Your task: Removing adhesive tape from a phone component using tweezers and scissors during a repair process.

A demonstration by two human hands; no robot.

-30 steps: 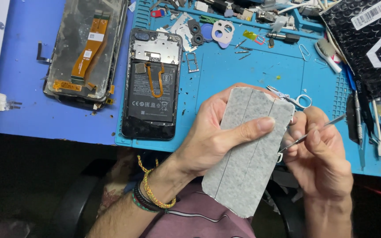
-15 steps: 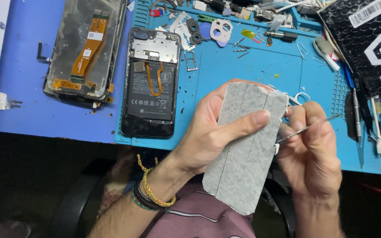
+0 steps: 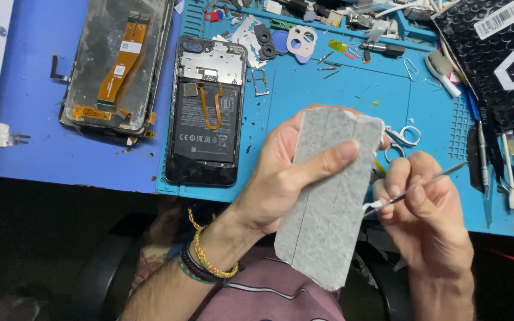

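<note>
My left hand (image 3: 281, 178) still pinched the grey sheet (image 3: 328, 196); my right hand (image 3: 423, 220), now lower, pinched the tweezers (image 3: 417, 187) at its edge, below the black bag (image 3: 495, 59).

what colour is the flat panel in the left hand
Speckled grey, with faint lengthwise lines; the panel, held by the left hand, shows in the head view.

We are looking at a blue bench (image 3: 25, 148) carrying a teal work mat (image 3: 328, 95); 1 opened phone (image 3: 206, 110) is lying on the mat; 1 detached screen (image 3: 117, 65) is lying on the bench; small scissors (image 3: 401, 141) are resting on the mat.
</note>
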